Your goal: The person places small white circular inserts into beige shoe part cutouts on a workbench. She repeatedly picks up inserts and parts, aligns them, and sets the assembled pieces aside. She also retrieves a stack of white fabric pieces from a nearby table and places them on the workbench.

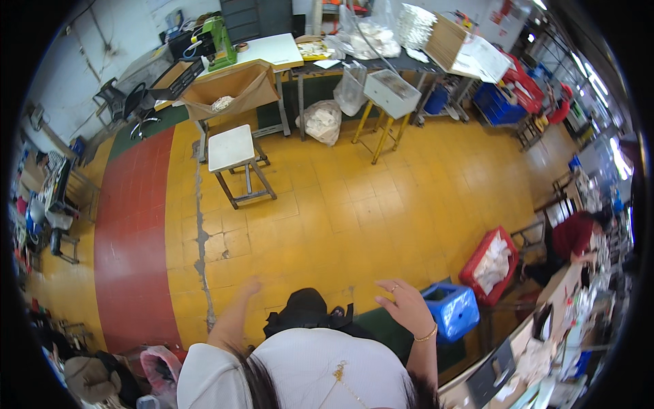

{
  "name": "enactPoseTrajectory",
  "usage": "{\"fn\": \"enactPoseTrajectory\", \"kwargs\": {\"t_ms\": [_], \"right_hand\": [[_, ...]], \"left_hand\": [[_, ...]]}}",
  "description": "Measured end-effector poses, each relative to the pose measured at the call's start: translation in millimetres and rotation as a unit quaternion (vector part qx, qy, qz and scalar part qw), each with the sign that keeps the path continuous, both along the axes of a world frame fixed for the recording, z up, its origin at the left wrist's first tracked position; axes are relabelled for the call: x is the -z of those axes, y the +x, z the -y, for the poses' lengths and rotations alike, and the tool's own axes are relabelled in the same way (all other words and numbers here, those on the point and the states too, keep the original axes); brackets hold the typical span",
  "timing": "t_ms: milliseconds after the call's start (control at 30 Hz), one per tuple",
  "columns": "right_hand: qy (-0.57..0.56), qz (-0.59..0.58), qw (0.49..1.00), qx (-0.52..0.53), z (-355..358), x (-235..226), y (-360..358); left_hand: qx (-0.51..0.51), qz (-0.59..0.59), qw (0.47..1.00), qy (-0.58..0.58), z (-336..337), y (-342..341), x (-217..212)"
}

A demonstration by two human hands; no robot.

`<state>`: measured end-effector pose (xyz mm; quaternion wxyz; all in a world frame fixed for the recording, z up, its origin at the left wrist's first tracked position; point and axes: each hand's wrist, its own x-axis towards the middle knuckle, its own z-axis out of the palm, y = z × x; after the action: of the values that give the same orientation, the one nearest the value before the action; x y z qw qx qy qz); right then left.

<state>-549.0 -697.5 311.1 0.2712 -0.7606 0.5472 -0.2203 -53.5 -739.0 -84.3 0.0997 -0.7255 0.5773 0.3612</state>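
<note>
My left hand (249, 286) hangs over the yellow floor, left of my body, smeared by motion so that its fingers do not show clearly. My right hand (407, 308) is held out on the other side with fingers apart and nothing in it; a ring and a bracelet show on it. Nearest to the right hand stands a blue plastic stool (458, 315). Beyond that stool is a red basket (470, 274) holding white pieces of cloth. Neither hand touches anything that I can see.
A white-topped stool (230, 148) stands ahead on the tiled floor (327, 218). Farther back are a cardboard box (238, 82), a grey metal box on yellow legs (392, 95) and a long workbench (327, 66). At right, a person in red (571, 236) sits at a table.
</note>
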Motion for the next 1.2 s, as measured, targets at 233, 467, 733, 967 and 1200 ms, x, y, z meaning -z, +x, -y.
{"fn": "enactPoseTrajectory", "kwargs": {"t_ms": [233, 467, 733, 967, 1200], "right_hand": [[-0.343, 0.168, 0.923, -0.058, 210.6, -119.2, 34.4], [-0.534, 0.219, 0.797, -0.178, 367.6, -195.9, 54.4], [-0.506, 0.308, 0.768, -0.242, 559.5, -170.4, 61.6], [-0.464, 0.319, 0.793, -0.231, 714.5, -186.6, 41.1], [-0.251, 0.22, 0.852, -0.403, 886.0, -152.3, 19.6]], "left_hand": [[-0.342, 0.198, 0.916, 0.068, 45.8, 77.4, -42.3], [-0.222, 0.139, 0.96, -0.099, 353.9, -10.7, -87.9], [0.042, 0.071, 0.92, -0.384, 703.9, -172.7, -146.5], [0.163, 0.014, 0.901, -0.401, 894.1, -272.8, -178.9], [0.042, 0.026, 0.887, -0.459, 1062.0, -254.3, -154.7]]}}
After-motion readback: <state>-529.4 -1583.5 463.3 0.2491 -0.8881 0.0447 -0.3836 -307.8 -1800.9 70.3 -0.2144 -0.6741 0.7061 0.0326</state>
